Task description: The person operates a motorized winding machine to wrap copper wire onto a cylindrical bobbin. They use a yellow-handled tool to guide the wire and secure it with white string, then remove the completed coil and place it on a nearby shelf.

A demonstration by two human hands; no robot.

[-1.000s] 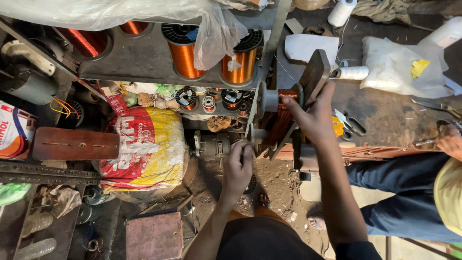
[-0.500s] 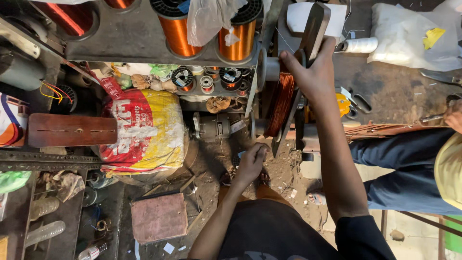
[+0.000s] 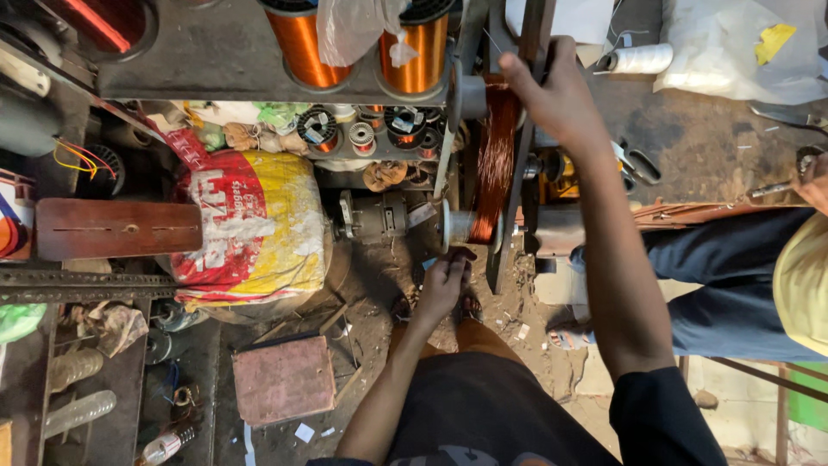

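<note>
Right hand (image 3: 552,95) clamped on winder frame bar (image 3: 517,164) | left hand (image 3: 444,285) fingers curled below copper coil (image 3: 493,164), grip unclear | coil on frame between hands | advise steady, even wire tension.

The copper wire spools (image 3: 302,39) are cut off by the frame's top edge; the right hand (image 3: 552,91) hides part of the winding frame (image 3: 517,173); the left hand's (image 3: 444,280) fingertips are indistinct.

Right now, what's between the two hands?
Head view: between left hand and right hand lies the copper coil wound on its winder.
</note>
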